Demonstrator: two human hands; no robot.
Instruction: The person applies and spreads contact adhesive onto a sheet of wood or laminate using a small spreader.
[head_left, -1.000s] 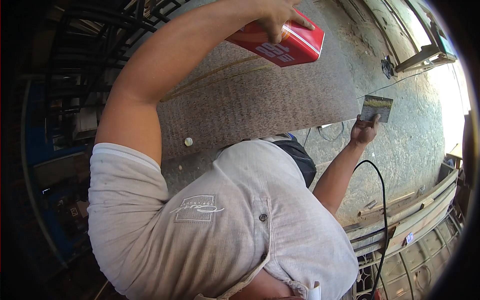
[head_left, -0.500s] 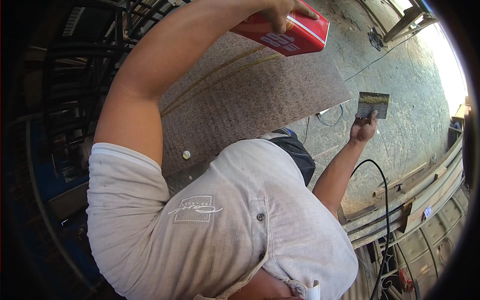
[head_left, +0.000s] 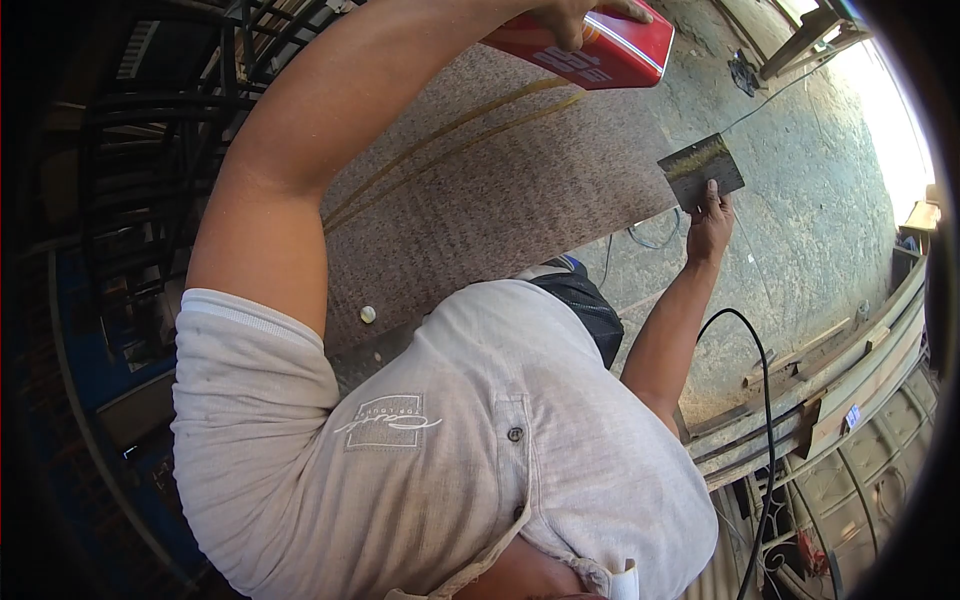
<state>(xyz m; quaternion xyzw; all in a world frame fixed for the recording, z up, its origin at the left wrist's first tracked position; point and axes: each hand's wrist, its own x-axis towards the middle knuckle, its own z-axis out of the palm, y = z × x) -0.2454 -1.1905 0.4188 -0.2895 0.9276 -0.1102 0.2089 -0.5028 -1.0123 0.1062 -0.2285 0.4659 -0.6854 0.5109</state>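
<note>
Head camera view, looking down: a red can (head_left: pixel 622 58) is at the top of the picture, with pale lettering upside down on its side, too blurred to read surely. On the person's light grey shirt (head_left: pixel 470 400), the left chest bears a white logo, a script word over a square outline; its small print is unclear too.

The left arm rises from the left side, bends at the elbow and crosses the top. The left hand (head_left: pixel 572 20), partly cut off by the frame, is clamped on the can, its fingers spread over the upper side. The can's long axis slants from upper left to lower right, one end facing right.

The right arm reaches forward, and the right hand (head_left: pixel 710 228) grips a dark flat plate (head_left: pixel 705 168), thumb on its face. The plate's longer edges tilt up to the right, with a yellowish band across it. It appears over the corner of a brown speckled panel (head_left: pixel 510 200), where two yellowish strips (head_left: pixel 430 152) lie. A small whitish round object (head_left: pixel 368 315) sits near the panel's closer edge.
</note>
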